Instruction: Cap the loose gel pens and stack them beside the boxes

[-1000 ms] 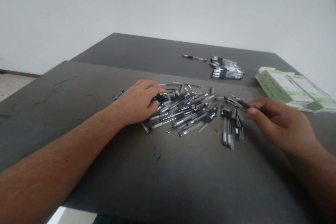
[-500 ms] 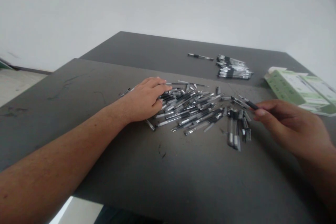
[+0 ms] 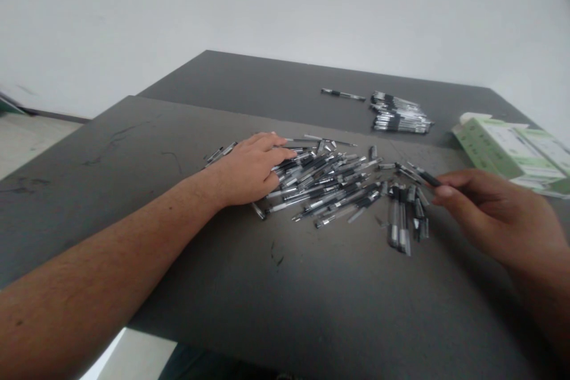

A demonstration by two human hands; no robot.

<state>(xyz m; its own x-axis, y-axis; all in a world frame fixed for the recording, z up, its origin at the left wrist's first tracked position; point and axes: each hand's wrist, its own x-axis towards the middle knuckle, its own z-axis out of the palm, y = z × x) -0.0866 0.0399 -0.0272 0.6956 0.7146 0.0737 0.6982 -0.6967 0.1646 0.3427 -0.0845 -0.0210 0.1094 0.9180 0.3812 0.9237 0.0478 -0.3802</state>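
Observation:
Loose pen parts (image 3: pixel 327 181), with black grips and clear barrels, lie heaped on the dark table. My left hand (image 3: pixel 249 169) rests over the left side of this heap, palm down, fingers stretched out. It covers some of the parts. At the right, my right hand (image 3: pixel 494 208) pinches a pen (image 3: pixel 426 175) by its black grip end between thumb and fingers. The pen's thin tip points left and away, over small pen caps (image 3: pixel 421 214). Clear barrels (image 3: pixel 401 219) lie side by side just left of those caps.
Behind the heap, a neat stack of pens (image 3: pixel 401 116) lies on the table (image 3: pixel 222 297), with a single pen (image 3: pixel 342 95) to its left. A green and white cardboard box (image 3: pixel 512 151) stands at the right. A white wall (image 3: pixel 285 12) rises beyond the table.
The view has shifted slightly. Both hands keep nearly the same place: the left stays over the heap and the right still pinches the pen.

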